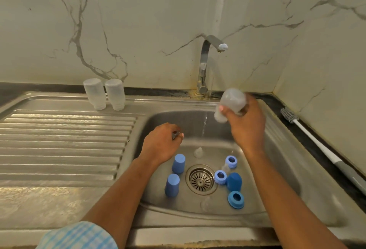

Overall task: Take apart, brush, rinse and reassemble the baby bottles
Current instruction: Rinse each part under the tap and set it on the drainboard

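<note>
Over the steel sink basin, your right hand grips the cloudy clear plastic bottle, tipped with its mouth down and left, just right of the thin water stream. Your left hand hangs loosely curled, holding nothing.

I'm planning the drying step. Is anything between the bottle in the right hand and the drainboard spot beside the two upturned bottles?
The tap rises at the back rim between the held bottle and the two upturned bottles; its water stream falls there too. The left hand sits lower, over the basin.
</note>
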`<state>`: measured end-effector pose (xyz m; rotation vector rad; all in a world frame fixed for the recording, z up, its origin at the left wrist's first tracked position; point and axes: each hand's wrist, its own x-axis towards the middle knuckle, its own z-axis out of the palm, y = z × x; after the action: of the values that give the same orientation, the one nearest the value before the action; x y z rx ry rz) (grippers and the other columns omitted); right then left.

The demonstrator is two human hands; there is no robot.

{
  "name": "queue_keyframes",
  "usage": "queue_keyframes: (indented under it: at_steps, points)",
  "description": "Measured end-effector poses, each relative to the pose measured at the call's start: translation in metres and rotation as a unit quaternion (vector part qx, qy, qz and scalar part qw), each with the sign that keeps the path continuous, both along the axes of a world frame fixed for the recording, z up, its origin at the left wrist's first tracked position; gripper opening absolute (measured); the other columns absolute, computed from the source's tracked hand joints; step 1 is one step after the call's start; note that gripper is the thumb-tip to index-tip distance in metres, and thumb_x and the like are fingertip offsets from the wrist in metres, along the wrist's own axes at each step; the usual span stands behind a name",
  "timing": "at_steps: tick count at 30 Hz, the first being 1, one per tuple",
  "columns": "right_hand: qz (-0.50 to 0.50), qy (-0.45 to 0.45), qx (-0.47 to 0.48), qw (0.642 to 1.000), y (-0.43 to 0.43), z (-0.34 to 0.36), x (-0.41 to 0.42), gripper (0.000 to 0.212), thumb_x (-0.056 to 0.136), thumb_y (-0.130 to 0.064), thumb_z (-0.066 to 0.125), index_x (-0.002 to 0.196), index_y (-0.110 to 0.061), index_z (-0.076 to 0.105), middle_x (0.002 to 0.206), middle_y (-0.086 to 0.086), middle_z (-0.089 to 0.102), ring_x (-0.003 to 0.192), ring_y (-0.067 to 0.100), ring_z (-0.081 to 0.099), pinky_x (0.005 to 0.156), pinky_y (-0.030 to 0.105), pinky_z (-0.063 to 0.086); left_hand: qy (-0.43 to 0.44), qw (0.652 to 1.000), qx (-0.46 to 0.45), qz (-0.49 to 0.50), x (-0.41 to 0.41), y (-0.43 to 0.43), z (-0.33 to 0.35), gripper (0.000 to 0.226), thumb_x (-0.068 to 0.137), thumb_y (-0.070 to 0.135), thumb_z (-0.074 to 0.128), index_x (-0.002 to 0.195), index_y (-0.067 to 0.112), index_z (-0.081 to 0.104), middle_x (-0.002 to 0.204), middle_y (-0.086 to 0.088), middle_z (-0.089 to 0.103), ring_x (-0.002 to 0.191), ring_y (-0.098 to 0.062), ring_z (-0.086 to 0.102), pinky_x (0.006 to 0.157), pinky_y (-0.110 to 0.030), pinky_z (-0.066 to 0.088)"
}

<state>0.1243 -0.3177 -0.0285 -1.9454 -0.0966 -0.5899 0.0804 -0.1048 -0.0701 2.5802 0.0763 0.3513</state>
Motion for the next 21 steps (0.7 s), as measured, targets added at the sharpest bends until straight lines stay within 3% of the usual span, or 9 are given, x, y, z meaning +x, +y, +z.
queue_keyframes:
  at_steps: [1, 2, 3, 5, 6, 9, 11, 15, 21]
  points:
    - [-0.012, -0.049, -0.002, 0.999, 0.001, 0.007, -0.002, 0.058, 0.08, -0.036, 0.079, 0.13, -0.026, 0.052, 0.117, -0.011, 0.059, 0.103, 0.008, 0.056, 0.084, 0.025, 0.047, 0.002, 1.0, 0.002, -0.002, 0.0, -0.001, 0.0, 0.028, 0.097, 0.038, 0.056, 0.118, 0.025, 0.067, 0.115, 0.006, 0.066, 0.098, -0.014, 0.064, 0.087, -0.037, 0.054]
    - [-0.009, -0.038, -0.044, 0.998, 0.001, 0.007, -0.004, 0.058, 0.08, -0.036, 0.079, 0.131, -0.026, 0.051, 0.118, -0.011, 0.059, 0.1, 0.008, 0.056, 0.083, 0.025, 0.047, 0.005, 1.0, 0.005, -0.004, -0.001, -0.001, 0.001, 0.027, 0.097, 0.038, 0.056, 0.118, 0.025, 0.068, 0.115, 0.006, 0.066, 0.098, -0.014, 0.064, 0.087, -0.038, 0.054]
    - [0.014, 0.032, -0.095, 0.995, 0.001, -0.003, -0.002, 0.055, 0.08, -0.035, 0.079, 0.127, -0.024, 0.053, 0.117, -0.008, 0.062, 0.094, 0.009, 0.058, 0.079, 0.026, 0.049, 0.009, 1.0, 0.007, -0.007, -0.001, -0.002, 0.002, 0.027, 0.097, 0.038, 0.056, 0.117, 0.025, 0.068, 0.115, 0.006, 0.066, 0.098, -0.015, 0.064, 0.087, -0.038, 0.054]
    - [0.086, 0.242, -0.195, 0.947, -0.003, -0.03, -0.001, 0.044, 0.076, -0.031, 0.082, 0.112, -0.017, 0.061, 0.106, 0.003, 0.069, 0.083, 0.013, 0.062, 0.077, 0.034, 0.055, 0.011, 1.0, 0.002, -0.003, -0.004, -0.003, 0.004, 0.027, 0.097, 0.038, 0.055, 0.118, 0.025, 0.068, 0.116, 0.006, 0.066, 0.099, -0.016, 0.064, 0.088, -0.039, 0.054]
    - [0.088, 0.269, -0.214, 0.935, -0.005, -0.036, 0.001, 0.042, 0.074, -0.031, 0.083, 0.108, -0.017, 0.062, 0.099, 0.004, 0.069, 0.082, 0.015, 0.063, 0.079, 0.037, 0.056, 0.011, 1.0, -0.001, 0.004, -0.005, -0.003, 0.006, 0.027, 0.097, 0.037, 0.055, 0.118, 0.025, 0.068, 0.115, 0.006, 0.067, 0.1, -0.017, 0.064, 0.088, -0.039, 0.054]
    - [0.073, 0.178, -0.116, 0.974, -0.004, -0.027, 0.004, 0.051, 0.078, -0.033, 0.081, 0.121, -0.021, 0.057, 0.104, -0.004, 0.064, 0.093, 0.016, 0.06, 0.083, 0.034, 0.049, 0.01, 0.999, -0.007, 0.035, -0.008, 0.006, 0.012, 0.025, 0.096, 0.038, 0.055, 0.112, 0.025, 0.069, 0.11, 0.005, 0.07, 0.1, -0.02, 0.065, 0.088, -0.039, 0.054]
    - [0.097, 0.148, -0.074, 0.981, 0.006, -0.023, -0.002, 0.054, 0.077, -0.034, 0.081, 0.123, -0.023, 0.055, 0.108, -0.005, 0.063, 0.098, 0.015, 0.06, 0.084, 0.032, 0.046, 0.013, 0.999, -0.005, 0.047, -0.01, 0.013, 0.016, 0.024, 0.096, 0.036, 0.054, 0.108, 0.022, 0.069, 0.104, 0.002, 0.071, 0.098, -0.021, 0.065, 0.085, -0.038, 0.053]
    - [0.169, 0.126, -0.121, 0.97, 0.042, -0.022, -0.011, 0.053, 0.073, -0.032, 0.084, 0.119, -0.027, 0.058, 0.105, -0.008, 0.064, 0.092, 0.008, 0.06, 0.076, 0.025, 0.046, 0.009, 0.996, 0.014, 0.088, -0.018, 0.032, 0.025, 0.024, 0.098, 0.036, 0.051, 0.107, 0.02, 0.068, 0.105, -0.003, 0.07, 0.099, -0.026, 0.065, 0.08, -0.034, 0.049]
    - [0.213, 0.088, -0.133, 0.964, 0.124, 0.009, 0.015, 0.059, 0.072, -0.03, 0.086, 0.124, -0.019, 0.06, 0.115, 0.001, 0.067, 0.101, 0.02, 0.062, 0.087, 0.035, 0.05, -0.008, 0.989, -0.003, 0.145, -0.025, 0.056, 0.028, 0.024, 0.098, 0.035, 0.05, 0.108, 0.021, 0.068, 0.106, -0.003, 0.07, 0.099, -0.027, 0.065, 0.082, -0.037, 0.052]
